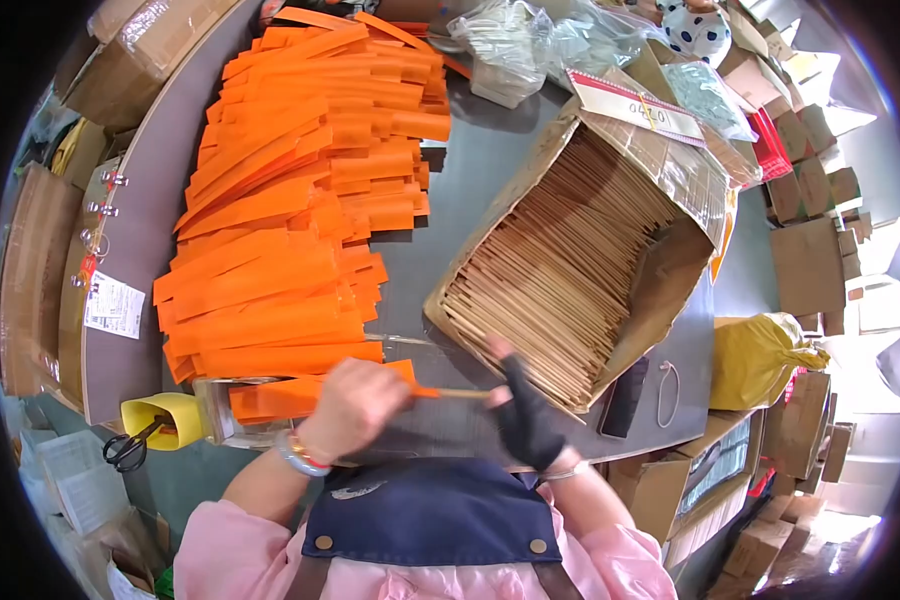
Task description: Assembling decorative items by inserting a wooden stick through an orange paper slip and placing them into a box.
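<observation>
A thin light-brown stick [460,394] spans the gap between my hands near the table's front edge, with orange material around its left end. My left hand [355,408], slightly blurred, is closed at that orange end. At the stick's other end my right hand [532,418], in a black fingerless glove, pinches it. Flat orange strips [260,402] lie under and beside my left hand. Beyond them spreads a large heap of overlapping orange strips [280,180]. Right of centre, an open cardboard box [660,300] lies tilted, holding many similar sticks [550,270].
Black-handled scissors [130,450] sit in a yellow holder [175,418] at the table's left front edge. A dark phone-like object [625,398] and a thin loop [667,395] lie right of the box. Clear plastic bags [510,50] stand behind. A yellow bag [765,360] is at right.
</observation>
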`<action>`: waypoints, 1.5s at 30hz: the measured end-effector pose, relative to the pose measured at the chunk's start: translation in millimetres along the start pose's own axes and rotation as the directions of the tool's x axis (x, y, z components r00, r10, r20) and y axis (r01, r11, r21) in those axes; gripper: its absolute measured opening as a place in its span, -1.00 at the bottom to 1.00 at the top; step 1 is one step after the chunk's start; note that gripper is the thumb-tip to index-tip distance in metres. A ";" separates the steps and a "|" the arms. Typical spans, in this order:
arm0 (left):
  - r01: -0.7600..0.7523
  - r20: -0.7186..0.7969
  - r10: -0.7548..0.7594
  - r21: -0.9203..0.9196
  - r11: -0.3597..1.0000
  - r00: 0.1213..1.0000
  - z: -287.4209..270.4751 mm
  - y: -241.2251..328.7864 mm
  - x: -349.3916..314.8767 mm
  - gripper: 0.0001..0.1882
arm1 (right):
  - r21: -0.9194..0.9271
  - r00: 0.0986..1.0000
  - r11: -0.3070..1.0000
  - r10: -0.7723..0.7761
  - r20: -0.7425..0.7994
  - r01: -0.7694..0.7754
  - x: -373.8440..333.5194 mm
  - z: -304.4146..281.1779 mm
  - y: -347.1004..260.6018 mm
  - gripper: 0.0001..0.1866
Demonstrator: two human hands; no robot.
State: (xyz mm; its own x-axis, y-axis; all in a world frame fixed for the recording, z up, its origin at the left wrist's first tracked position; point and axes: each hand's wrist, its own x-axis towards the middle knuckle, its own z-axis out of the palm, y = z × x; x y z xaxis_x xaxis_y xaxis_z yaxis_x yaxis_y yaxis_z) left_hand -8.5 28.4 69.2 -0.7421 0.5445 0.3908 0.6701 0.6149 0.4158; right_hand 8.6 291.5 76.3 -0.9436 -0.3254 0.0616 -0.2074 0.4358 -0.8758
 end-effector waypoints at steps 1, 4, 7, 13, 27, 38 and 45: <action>0.004 0.007 -0.004 0.004 1.000 1.000 -2.8 6.1 4.8 -0.90 | 0.042 0.993 0.997 -0.071 0.094 0.068 6.5 10.0 -26.0 -0.41; 0.004 -0.020 -0.002 0.106 0.994 1.000 -6.0 -9.1 10.8 -0.82 | 0.255 0.979 0.964 0.017 0.204 -0.070 12.2 6.1 -33.5 -0.46; 0.181 -0.185 -0.134 0.264 0.947 0.974 -15.5 -30.1 16.5 -0.76 | -0.370 0.954 0.922 -0.001 -0.300 -0.116 21.0 -21.7 42.7 -0.78; 0.302 -0.059 -0.302 -0.006 0.953 0.952 41.1 -23.7 -28.0 -0.69 | -0.597 0.965 0.799 -0.100 -0.241 -0.067 26.1 -33.3 59.9 -0.92; 0.340 -0.076 -0.342 -0.031 0.940 0.937 51.5 -21.6 -34.9 -0.74 | -0.671 0.989 0.735 -0.004 -0.148 -0.098 44.5 -39.5 62.9 -0.92; 0.336 -0.090 -0.337 -0.034 0.941 0.937 50.2 -22.1 -32.4 -0.74 | -0.764 0.997 0.645 -0.040 -0.067 -0.026 49.0 -40.0 64.7 -0.91; 0.336 -0.096 -0.338 -0.034 0.941 0.936 49.6 -21.1 -33.7 -0.75 | -0.841 0.999 0.540 -0.041 -0.009 0.015 54.6 -37.5 65.9 -0.86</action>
State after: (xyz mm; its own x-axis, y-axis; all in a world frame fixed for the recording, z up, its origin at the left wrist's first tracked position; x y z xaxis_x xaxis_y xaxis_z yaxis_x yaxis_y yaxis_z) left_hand 1.7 25.4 6.6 -0.9200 0.2472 0.3040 0.3815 0.7424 0.5508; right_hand -66.3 333.9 39.9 -0.9365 -0.3354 0.1019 -0.3431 0.9367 -0.0696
